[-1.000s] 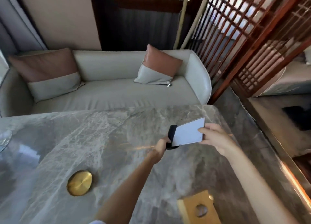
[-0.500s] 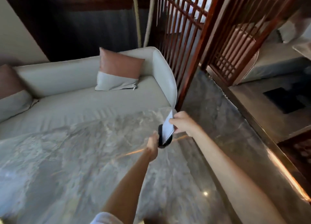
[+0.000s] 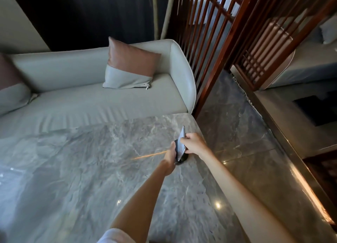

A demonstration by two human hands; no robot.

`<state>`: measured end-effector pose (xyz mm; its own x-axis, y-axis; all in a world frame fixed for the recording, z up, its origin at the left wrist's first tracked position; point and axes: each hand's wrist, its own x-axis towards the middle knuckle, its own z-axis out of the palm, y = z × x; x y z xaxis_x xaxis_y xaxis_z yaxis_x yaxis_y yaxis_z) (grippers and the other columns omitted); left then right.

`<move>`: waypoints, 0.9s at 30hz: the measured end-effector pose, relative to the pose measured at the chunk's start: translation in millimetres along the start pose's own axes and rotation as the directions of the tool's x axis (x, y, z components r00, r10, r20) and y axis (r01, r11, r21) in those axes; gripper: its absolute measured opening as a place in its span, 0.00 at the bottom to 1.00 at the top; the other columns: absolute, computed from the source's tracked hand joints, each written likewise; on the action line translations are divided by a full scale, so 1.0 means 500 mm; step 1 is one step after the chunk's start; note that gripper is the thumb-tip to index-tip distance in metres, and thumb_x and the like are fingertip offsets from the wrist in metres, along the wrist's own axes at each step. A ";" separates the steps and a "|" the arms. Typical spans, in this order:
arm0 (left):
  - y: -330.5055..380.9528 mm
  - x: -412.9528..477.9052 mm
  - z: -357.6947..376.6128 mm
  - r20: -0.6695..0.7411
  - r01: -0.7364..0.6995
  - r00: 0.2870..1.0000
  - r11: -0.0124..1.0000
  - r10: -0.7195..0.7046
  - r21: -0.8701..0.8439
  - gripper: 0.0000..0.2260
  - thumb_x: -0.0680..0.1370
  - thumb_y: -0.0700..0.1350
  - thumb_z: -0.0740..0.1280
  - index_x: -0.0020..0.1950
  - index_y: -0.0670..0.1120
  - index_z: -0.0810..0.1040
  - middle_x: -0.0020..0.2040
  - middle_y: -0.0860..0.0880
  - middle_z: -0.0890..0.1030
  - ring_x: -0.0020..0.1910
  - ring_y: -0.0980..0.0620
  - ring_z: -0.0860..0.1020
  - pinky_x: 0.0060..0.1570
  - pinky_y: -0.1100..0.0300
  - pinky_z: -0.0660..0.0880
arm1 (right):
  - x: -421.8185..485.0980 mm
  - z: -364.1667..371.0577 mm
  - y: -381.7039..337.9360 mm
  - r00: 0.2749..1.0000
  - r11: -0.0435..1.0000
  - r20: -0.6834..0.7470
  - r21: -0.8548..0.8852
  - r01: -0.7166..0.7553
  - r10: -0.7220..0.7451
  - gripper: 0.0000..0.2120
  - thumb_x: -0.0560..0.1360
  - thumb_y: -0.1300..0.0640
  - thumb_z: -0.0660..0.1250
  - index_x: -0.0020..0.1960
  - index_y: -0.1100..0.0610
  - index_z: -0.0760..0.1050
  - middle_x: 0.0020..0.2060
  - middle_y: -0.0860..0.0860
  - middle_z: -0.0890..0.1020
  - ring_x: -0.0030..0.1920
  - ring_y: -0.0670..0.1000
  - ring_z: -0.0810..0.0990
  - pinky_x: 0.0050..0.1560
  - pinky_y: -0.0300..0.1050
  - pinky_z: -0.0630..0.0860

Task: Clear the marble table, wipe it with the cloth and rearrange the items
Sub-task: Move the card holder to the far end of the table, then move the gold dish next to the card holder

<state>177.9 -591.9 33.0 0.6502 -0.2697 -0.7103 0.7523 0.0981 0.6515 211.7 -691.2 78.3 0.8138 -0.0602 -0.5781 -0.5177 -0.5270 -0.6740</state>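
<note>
A pale grey upholstered sofa (image 3: 94, 100) stood along the far side, carrying a pink-and-grey cushion (image 3: 130, 64) toward its right end. The grey veined marble desk (image 3: 76, 169) filled the near left and centre, its surface bare across that area. Near the desk's far right corner, the left hand (image 3: 170, 154) was closed around a black rounded stand (image 3: 179, 154) whose base rested on the desk. The right hand (image 3: 194, 143), just right of the left hand, pinched the edge of a thin white rectangular card (image 3: 181, 140) between thumb and fingers. The card stood tilted, its lower end at the stand. A dark red wooden lattice screen (image 3: 215, 42) rose beyond the desk's right corner, above the polished grey marble floor (image 3: 237, 126).
</note>
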 end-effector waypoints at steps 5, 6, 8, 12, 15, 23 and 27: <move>-0.015 -0.049 -0.116 -0.027 0.030 0.999 0.998 -0.028 0.061 0.29 0.79 0.65 0.46 0.76 0.52 0.57 0.78 0.52 0.57 0.77 0.54 0.55 0.74 0.50 0.50 | -0.023 0.019 -0.012 0.999 0.998 -0.035 -0.064 -0.018 0.016 0.18 0.74 0.48 0.64 0.49 0.64 0.77 0.44 0.62 0.82 0.47 0.60 0.82 0.47 0.49 0.78; -0.014 -0.070 -0.152 -0.029 0.041 0.999 0.997 -0.039 0.072 0.29 0.79 0.64 0.46 0.76 0.53 0.57 0.78 0.52 0.57 0.77 0.51 0.54 0.74 0.48 0.49 | -0.035 0.026 -0.024 0.996 0.989 -0.088 -0.148 -0.004 -0.009 0.19 0.75 0.46 0.63 0.50 0.63 0.77 0.47 0.62 0.82 0.49 0.61 0.82 0.46 0.48 0.75; -0.005 -0.125 -0.237 -0.076 0.040 0.997 0.993 -0.032 0.108 0.26 0.80 0.62 0.48 0.75 0.52 0.61 0.76 0.50 0.63 0.76 0.47 0.60 0.72 0.47 0.55 | -0.070 0.053 -0.060 0.967 0.941 -0.229 -0.338 0.032 -0.115 0.20 0.76 0.46 0.62 0.58 0.61 0.75 0.55 0.62 0.80 0.57 0.62 0.79 0.52 0.49 0.73; -0.007 -0.274 -0.453 -0.270 -0.100 0.950 0.972 0.157 0.214 0.14 0.82 0.53 0.54 0.59 0.48 0.74 0.57 0.47 0.74 0.54 0.48 0.75 0.50 0.57 0.70 | -0.165 0.194 -0.170 0.911 0.913 -0.255 -0.336 0.231 -0.324 0.24 0.78 0.47 0.61 0.69 0.57 0.70 0.67 0.55 0.75 0.68 0.56 0.72 0.68 0.50 0.68; -0.049 -0.406 -0.644 -0.474 -0.119 0.820 0.904 0.323 0.410 0.13 0.82 0.48 0.56 0.48 0.44 0.77 0.51 0.40 0.78 0.54 0.46 0.76 0.56 0.53 0.71 | -0.232 0.373 -0.231 0.930 0.915 -0.095 -0.239 0.325 -0.355 0.21 0.77 0.46 0.63 0.66 0.54 0.75 0.61 0.53 0.81 0.63 0.54 0.78 0.65 0.49 0.72; -0.240 -0.715 -1.035 -0.721 -0.007 0.611 0.912 0.328 0.409 0.16 0.80 0.46 0.62 0.58 0.35 0.78 0.56 0.36 0.81 0.58 0.41 0.79 0.53 0.54 0.72 | -0.405 0.814 -0.287 0.930 0.912 0.146 -0.192 0.362 -0.338 0.19 0.77 0.47 0.65 0.61 0.57 0.79 0.57 0.54 0.83 0.60 0.52 0.80 0.61 0.46 0.74; -0.309 -0.793 -1.143 -0.751 0.057 0.584 0.908 0.307 0.415 0.12 0.80 0.47 0.61 0.45 0.40 0.77 0.50 0.36 0.82 0.53 0.38 0.80 0.45 0.54 0.70 | -0.443 0.967 -0.273 0.931 0.924 0.201 -0.172 0.341 -0.305 0.19 0.77 0.49 0.65 0.62 0.60 0.78 0.57 0.56 0.83 0.59 0.52 0.81 0.58 0.42 0.73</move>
<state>-135.6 47.5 61.5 0.6903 0.5923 -0.4155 0.6763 -0.3242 0.6614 -25.9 -196.0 76.0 0.8623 0.2756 -0.4248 -0.1559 -0.6536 -0.7406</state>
